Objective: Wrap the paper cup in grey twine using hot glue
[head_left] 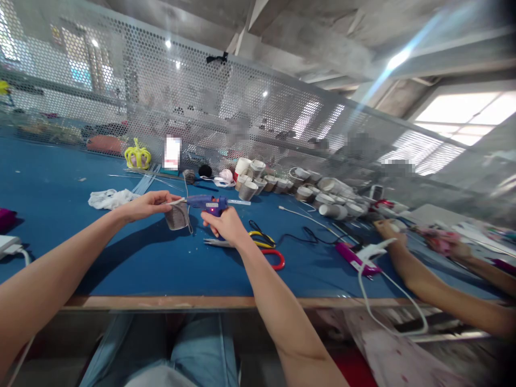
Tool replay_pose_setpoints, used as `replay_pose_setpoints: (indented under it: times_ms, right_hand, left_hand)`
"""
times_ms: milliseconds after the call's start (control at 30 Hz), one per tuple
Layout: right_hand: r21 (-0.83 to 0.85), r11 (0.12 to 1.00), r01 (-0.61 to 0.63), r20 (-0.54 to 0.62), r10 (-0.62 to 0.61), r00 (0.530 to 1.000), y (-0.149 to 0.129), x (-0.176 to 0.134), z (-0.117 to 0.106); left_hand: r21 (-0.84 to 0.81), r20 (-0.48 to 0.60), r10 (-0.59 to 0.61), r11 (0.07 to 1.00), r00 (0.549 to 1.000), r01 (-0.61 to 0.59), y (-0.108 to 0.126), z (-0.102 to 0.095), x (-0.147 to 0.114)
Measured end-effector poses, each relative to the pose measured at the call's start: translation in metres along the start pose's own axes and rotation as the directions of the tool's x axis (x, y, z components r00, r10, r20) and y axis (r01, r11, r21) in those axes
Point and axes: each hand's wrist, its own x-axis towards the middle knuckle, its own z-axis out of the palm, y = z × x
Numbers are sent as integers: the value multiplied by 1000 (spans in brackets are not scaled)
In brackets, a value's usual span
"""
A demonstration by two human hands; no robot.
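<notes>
While the left hand (155, 202) pinches a grey cup (177, 217) by the rim, I see the right hand (226, 223) clutching a blue glue gun (206, 202)

- Blue-topped table (161, 277) is carrying the items below.
- Crumpled white cloth (108, 199) is lying on the left.
- Yellow crown-shaped object (137, 157) is resting toward the back.
- Scissors (271, 251), red- and yellow-handled, are lying mid-table.
- Small greyish cups (248, 190) are crowding the back.
- Purple device (349, 256) is lying farther right.
</notes>
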Motion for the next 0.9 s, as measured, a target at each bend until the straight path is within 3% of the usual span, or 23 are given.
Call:
replay_pose_setpoints:
  times_ms: [900]
  right_hand:
    - [118, 992, -45, -53, 52, 997, 13, 16, 7]
  left_hand:
    - [29, -6, 1, 1000, 1000, -1, -2, -2, 0]
